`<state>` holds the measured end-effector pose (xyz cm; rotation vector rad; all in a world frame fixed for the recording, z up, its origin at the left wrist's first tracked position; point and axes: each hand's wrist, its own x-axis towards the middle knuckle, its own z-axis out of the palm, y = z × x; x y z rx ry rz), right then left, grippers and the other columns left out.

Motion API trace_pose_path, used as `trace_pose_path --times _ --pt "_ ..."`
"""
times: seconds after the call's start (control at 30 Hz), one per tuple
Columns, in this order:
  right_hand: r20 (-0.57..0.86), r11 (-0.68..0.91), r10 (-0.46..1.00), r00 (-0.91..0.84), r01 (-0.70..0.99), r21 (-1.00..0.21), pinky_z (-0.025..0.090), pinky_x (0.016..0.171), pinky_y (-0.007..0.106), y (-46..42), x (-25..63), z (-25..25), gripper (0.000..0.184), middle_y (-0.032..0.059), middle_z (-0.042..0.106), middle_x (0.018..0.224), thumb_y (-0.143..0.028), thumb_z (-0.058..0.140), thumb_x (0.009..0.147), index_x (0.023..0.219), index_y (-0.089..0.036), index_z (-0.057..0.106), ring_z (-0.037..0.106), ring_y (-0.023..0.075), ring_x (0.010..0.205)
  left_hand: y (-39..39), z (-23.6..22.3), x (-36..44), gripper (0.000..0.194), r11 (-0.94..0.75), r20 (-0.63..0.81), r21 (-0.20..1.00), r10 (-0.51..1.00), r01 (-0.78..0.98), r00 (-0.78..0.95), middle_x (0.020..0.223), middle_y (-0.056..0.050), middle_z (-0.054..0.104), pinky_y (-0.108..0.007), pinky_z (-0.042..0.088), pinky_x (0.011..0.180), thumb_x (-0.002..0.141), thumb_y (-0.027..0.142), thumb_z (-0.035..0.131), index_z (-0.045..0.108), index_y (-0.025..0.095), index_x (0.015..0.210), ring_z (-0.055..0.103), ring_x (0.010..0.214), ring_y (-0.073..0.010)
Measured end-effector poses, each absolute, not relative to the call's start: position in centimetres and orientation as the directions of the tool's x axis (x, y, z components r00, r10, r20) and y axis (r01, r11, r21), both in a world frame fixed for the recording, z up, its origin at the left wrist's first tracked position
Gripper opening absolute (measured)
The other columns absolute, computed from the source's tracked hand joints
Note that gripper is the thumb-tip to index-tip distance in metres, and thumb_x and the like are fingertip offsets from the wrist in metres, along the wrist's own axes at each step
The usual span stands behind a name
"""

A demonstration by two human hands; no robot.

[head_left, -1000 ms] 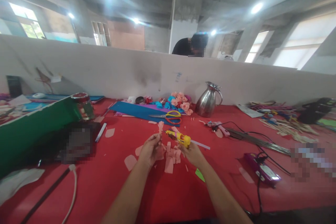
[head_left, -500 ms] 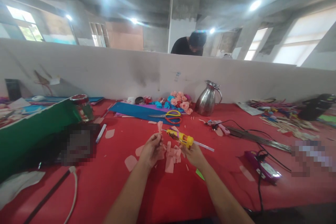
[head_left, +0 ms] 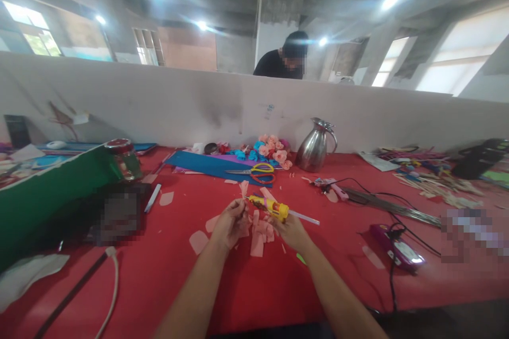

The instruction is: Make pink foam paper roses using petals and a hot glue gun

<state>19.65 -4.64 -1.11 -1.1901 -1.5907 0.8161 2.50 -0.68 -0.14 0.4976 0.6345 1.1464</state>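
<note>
My left hand point(head_left: 231, 221) pinches the lower end of a small pink crepe paper flower piece point(head_left: 244, 188), which stands upright above the fingertips. My right hand point(head_left: 289, 229) is closed around a yellow hot glue gun point(head_left: 272, 206), with a clear glue stick jutting out of its back end to the right. The gun's nozzle points left and is at the base of the pink paper, close to my left fingertips; whether it touches cannot be made out. Below and between the hands lie cut pink paper strips point(head_left: 258, 238) and rounded pink petals point(head_left: 198, 242).
Scissors point(head_left: 254, 171) lie on blue paper point(head_left: 194, 163) beyond my hands. Behind them are finished paper flowers point(head_left: 278, 152) and a steel jug point(head_left: 315, 147). A purple power strip point(head_left: 397, 248) with cables sits right. Left are a glass jar point(head_left: 125, 161) and a green board point(head_left: 59, 190).
The glue gun has shifted slightly left, bringing its nozzle closer to the pink paper and my left fingers. My left hand keeps its pinch. The view has tilted a little.
</note>
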Motion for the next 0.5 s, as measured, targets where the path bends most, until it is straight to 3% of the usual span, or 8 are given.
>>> trace_pose_path --times 0.27,0.37,0.5 --pt "0.308 0.323 0.946 -0.101 0.22 -0.921 0.047 0.067 0.029 -4.42 19.77 -1.35 0.034 0.0068 0.065 0.088 -0.04 0.056 0.076 0.099 -0.016 0.06 0.058 0.0185 0.076 -0.39 -0.52 2.3 0.014 0.331 -0.18 0.687 0.94 -0.646 0.291 0.055 0.004 0.052 -0.009 0.034 0.036 0.071 0.012 0.064 0.051 0.013 0.067 0.044 0.038 -0.0018" --pt "0.315 0.325 0.946 -0.079 0.272 -0.906 0.046 0.06 0.027 -4.37 19.95 -1.44 0.031 0.005 0.064 0.077 -0.043 0.054 0.077 0.091 -0.017 0.061 0.055 0.0166 0.066 -0.36 -0.54 2.26 0.013 0.327 -0.173 0.69 0.941 -0.646 0.292 0.054 0.004 0.051 -0.009 0.032 0.034 0.071 0.011 0.063 0.051 0.013 0.067 0.04 0.035 -0.0008" --pt "0.334 0.328 0.941 -0.045 0.354 -0.876 0.034 0.043 0.022 -4.49 20.02 -1.11 0.034 -0.0019 0.047 0.051 -0.049 0.051 0.077 0.071 -0.016 0.059 0.039 0.0109 0.045 -0.52 -0.37 2.29 0.014 0.326 -0.178 0.693 0.942 -0.643 0.285 0.054 0.004 0.052 -0.009 0.032 0.035 0.069 0.01 0.064 0.051 0.012 0.064 0.042 0.037 -0.0011"
